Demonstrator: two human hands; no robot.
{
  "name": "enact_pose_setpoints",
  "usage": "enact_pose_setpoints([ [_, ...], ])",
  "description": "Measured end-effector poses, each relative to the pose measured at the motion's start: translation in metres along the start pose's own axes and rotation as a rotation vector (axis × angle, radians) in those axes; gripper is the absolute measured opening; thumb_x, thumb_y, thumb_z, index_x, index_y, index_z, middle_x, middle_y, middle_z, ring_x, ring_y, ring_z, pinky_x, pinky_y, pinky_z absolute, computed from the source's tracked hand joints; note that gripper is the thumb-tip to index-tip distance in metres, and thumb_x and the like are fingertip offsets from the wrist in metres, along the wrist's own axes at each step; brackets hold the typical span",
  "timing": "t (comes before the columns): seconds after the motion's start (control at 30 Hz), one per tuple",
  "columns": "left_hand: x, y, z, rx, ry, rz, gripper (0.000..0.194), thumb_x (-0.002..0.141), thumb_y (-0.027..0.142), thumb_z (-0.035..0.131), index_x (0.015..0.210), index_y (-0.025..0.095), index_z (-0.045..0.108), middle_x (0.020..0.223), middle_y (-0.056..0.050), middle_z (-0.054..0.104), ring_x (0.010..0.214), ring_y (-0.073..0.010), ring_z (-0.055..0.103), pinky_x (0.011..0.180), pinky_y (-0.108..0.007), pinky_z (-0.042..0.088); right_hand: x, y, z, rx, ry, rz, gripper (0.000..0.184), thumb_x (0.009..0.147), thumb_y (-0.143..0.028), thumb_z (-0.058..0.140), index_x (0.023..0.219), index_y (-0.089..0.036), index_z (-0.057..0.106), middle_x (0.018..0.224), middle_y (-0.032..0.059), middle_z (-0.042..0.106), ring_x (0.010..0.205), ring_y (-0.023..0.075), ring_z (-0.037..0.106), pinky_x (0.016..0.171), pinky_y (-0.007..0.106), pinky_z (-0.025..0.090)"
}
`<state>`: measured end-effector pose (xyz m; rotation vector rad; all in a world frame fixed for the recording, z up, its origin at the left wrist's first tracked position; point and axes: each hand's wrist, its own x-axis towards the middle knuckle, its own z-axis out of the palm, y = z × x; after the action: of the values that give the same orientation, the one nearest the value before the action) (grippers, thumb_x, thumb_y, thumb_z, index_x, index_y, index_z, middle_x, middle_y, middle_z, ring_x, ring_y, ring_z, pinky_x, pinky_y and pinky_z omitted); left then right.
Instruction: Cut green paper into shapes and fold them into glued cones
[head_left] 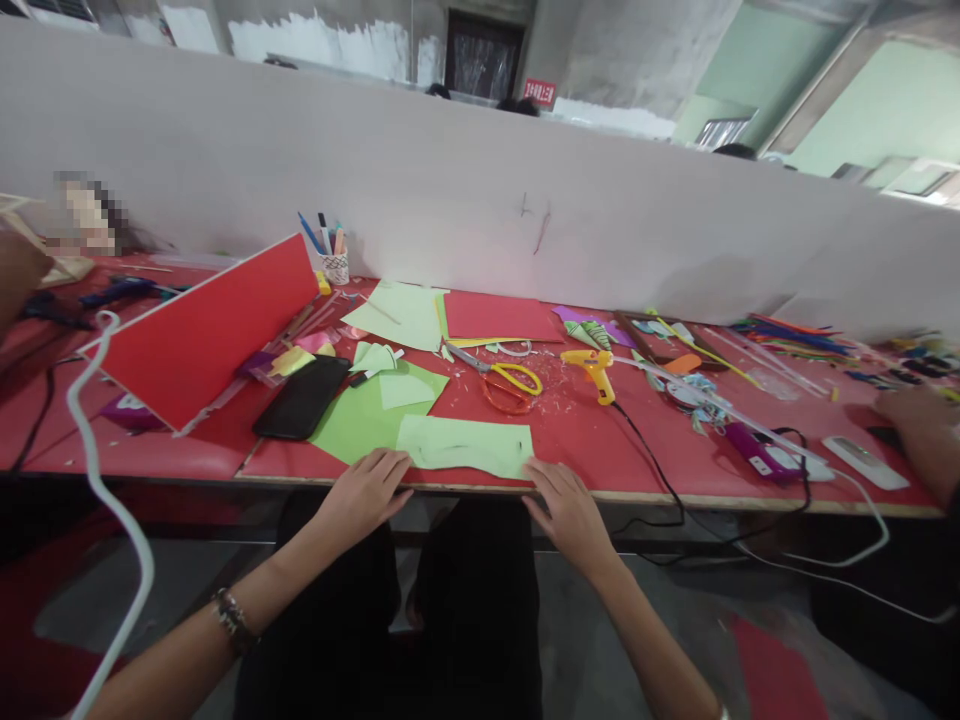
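A light green paper strip (pixel 465 445) lies flat at the front edge of the red table (pixel 600 460). My left hand (pixel 365 492) rests at the strip's left end, fingers stretched out and touching its corner. My right hand (pixel 568 508) lies at the strip's right end, fingers spread flat on the table edge. Neither hand grips anything. Under the strip sits a larger green sheet (pixel 367 415).
Yellow-handled scissors (pixel 504 382), a yellow glue gun (pixel 592 368) with a black cord, a black phone (pixel 302 396), a tilted red board (pixel 206 325), a pen cup (pixel 335 262) and coloured paper scraps crowd the table. Another person's hand (pixel 919 420) rests at the right.
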<state>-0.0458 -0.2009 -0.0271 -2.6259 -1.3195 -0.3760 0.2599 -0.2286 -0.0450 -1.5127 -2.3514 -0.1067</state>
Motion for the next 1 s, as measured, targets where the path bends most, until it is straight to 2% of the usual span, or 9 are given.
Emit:
enact_pose_setpoints([
  [0.07, 0.001, 0.0, -0.002, -0.022, -0.01, 0.068, 0.018, 0.084, 0.024, 0.043, 0.092, 0.016, 0.057, 0.09, -0.008, 0.06, 0.086, -0.0192, 0.054, 0.075, -0.031, 0.044, -0.003, 0.003, 0.0, 0.055, 0.026, 0.007, 0.026, 0.086, -0.024, 0.039, 0.104, -0.018, 0.058, 0.104, 0.0094, 0.06, 0.095, 0.0214, 0.053, 0.084, 0.037, 0.041],
  [0.13, 0.002, -0.002, -0.003, -0.053, -0.009, 0.135, 0.018, 0.085, 0.02, 0.04, 0.088, 0.017, 0.057, 0.083, -0.006, 0.058, 0.081, -0.017, 0.053, 0.073, -0.029, 0.043, -0.003, 0.006, -0.002, 0.128, 0.049, 0.0, 0.024, 0.086, -0.019, 0.039, 0.095, -0.018, 0.06, 0.094, 0.0086, 0.061, 0.087, 0.0198, 0.053, 0.077, 0.034, 0.043],
  [0.3, 0.011, -0.015, -0.009, -0.181, 0.04, 0.233, 0.019, 0.085, 0.017, 0.041, 0.091, 0.019, 0.058, 0.082, -0.003, 0.057, 0.078, -0.014, 0.051, 0.07, -0.026, 0.04, 0.009, 0.011, -0.017, 0.204, 0.251, 0.061, 0.021, 0.083, -0.018, 0.042, 0.086, -0.02, 0.063, 0.088, 0.0074, 0.056, 0.079, 0.0179, 0.051, 0.071, 0.032, 0.042],
  [0.4, 0.021, -0.021, -0.018, -0.206, 0.162, 0.167, 0.019, 0.083, 0.015, 0.044, 0.085, 0.02, 0.062, 0.084, -0.003, 0.056, 0.077, -0.0132, 0.049, 0.069, -0.025, 0.04, 0.024, 0.009, -0.026, 0.218, 0.324, 0.13, 0.023, 0.082, -0.017, 0.041, 0.088, -0.021, 0.063, 0.082, 0.0068, 0.055, 0.074, 0.0174, 0.051, 0.068, 0.031, 0.041],
  [0.53, 0.033, -0.02, -0.028, -0.237, 0.397, -0.012, 0.019, 0.082, 0.018, 0.046, 0.081, 0.021, 0.065, 0.086, -0.004, 0.052, 0.072, -0.0111, 0.049, 0.064, -0.022, 0.041, 0.044, -0.005, -0.028, 0.379, 0.368, 0.245, 0.022, 0.081, -0.017, 0.041, 0.086, -0.019, 0.062, 0.079, 0.0039, 0.063, 0.072, 0.0159, 0.057, 0.07, 0.029, 0.042],
  [0.6, 0.038, -0.017, -0.031, -0.236, 0.437, -0.068, 0.018, 0.083, 0.02, 0.047, 0.085, 0.021, 0.064, 0.08, -0.003, 0.054, 0.067, -0.0094, 0.051, 0.061, -0.02, 0.041, 0.052, -0.016, -0.027, 0.485, 0.375, 0.304, 0.019, 0.08, -0.021, 0.042, 0.086, -0.018, 0.06, 0.08, 0.0035, 0.064, 0.072, 0.0153, 0.058, 0.07, 0.027, 0.043],
  [0.7, 0.045, -0.012, -0.031, -0.217, 0.451, -0.069, 0.016, 0.082, 0.02, 0.048, 0.089, 0.02, 0.063, 0.079, -0.001, 0.061, 0.065, -0.0081, 0.056, 0.059, -0.017, 0.041, 0.062, -0.032, -0.024, 0.569, 0.391, 0.341, 0.019, 0.08, -0.028, 0.045, 0.089, -0.017, 0.058, 0.083, 0.0039, 0.064, 0.073, 0.0152, 0.059, 0.069, 0.026, 0.045],
  [0.83, 0.053, -0.006, -0.027, -0.225, 0.467, -0.038, 0.017, 0.083, 0.019, 0.047, 0.092, 0.02, 0.062, 0.087, -0.002, 0.065, 0.076, -0.0107, 0.06, 0.063, -0.019, 0.044, 0.075, -0.047, -0.021, 0.506, 0.387, 0.281, 0.02, 0.08, -0.028, 0.046, 0.092, -0.017, 0.059, 0.086, 0.0055, 0.064, 0.074, 0.0157, 0.059, 0.07, 0.027, 0.046],
  [1.0, 0.061, 0.005, -0.024, -0.401, 0.509, -0.047, 0.019, 0.083, 0.016, 0.045, 0.094, 0.018, 0.06, 0.088, -0.004, 0.064, 0.081, -0.0115, 0.06, 0.071, -0.021, 0.047, 0.089, -0.06, -0.018, 0.415, 0.444, 0.098, 0.027, 0.084, -0.02, 0.037, 0.106, -0.017, 0.053, 0.098, 0.0092, 0.062, 0.091, 0.0174, 0.058, 0.078, 0.03, 0.044],
])
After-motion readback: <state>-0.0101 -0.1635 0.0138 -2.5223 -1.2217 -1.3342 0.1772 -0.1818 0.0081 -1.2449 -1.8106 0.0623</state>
